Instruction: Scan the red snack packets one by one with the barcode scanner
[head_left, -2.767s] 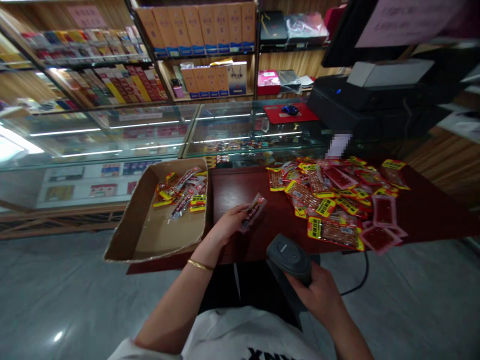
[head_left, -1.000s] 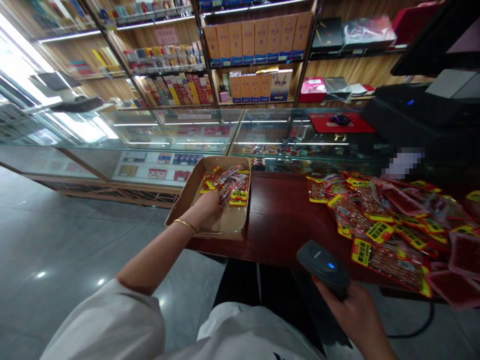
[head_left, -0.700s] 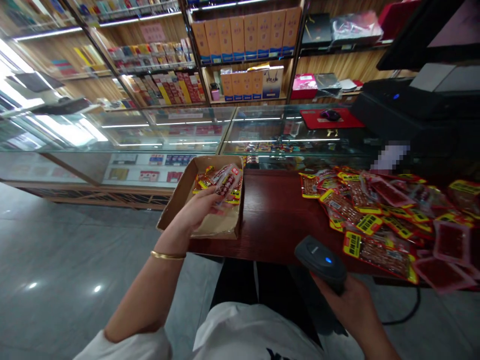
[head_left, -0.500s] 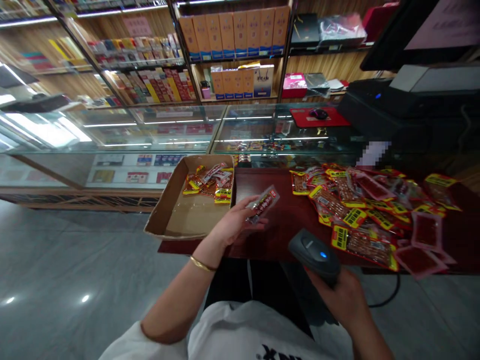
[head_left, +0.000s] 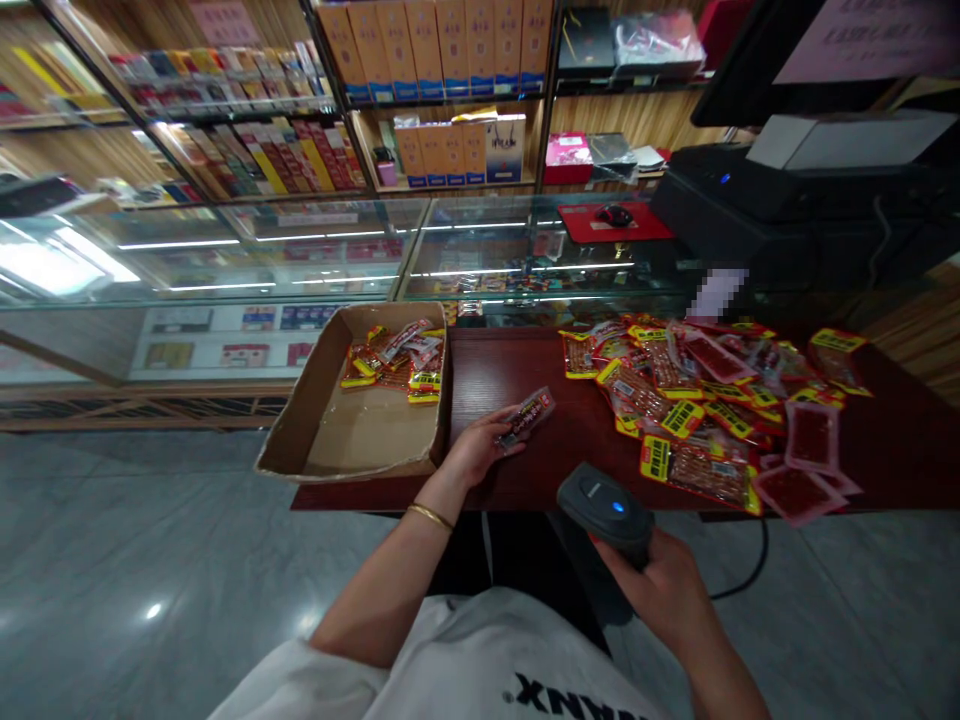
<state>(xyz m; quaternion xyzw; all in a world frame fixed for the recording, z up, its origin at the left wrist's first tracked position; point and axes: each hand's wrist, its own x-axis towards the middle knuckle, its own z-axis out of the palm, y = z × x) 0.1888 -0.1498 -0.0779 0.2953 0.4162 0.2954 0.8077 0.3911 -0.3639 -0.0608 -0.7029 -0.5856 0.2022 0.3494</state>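
My left hand (head_left: 480, 446) is closed on a small clear-and-dark snack packet (head_left: 528, 416), held over the dark red tabletop (head_left: 487, 365). In my right hand (head_left: 664, 572) is a black barcode scanner (head_left: 606, 507) with a blue light on, its head turned toward the packet. The two do not touch. Left of my left hand stands an open cardboard box (head_left: 367, 440) with several snack packets (head_left: 401, 358) at its far end. To the right lies a heap of red and yellow snack packets (head_left: 675, 385), with flat clear-edged packs (head_left: 812, 437) at its near right side.
Behind the table runs a glass display counter (head_left: 300, 245). A mouse (head_left: 613, 215) rests on a red mat (head_left: 577, 224). At the right back are a black machine (head_left: 720, 215) and a monitor (head_left: 742, 70). A black cable (head_left: 759, 565) hangs off the table's front edge.
The view has shifted a little to the right. My left hand has turned the packet slightly and brought it lower, over the table. The scanner stays in my right hand.
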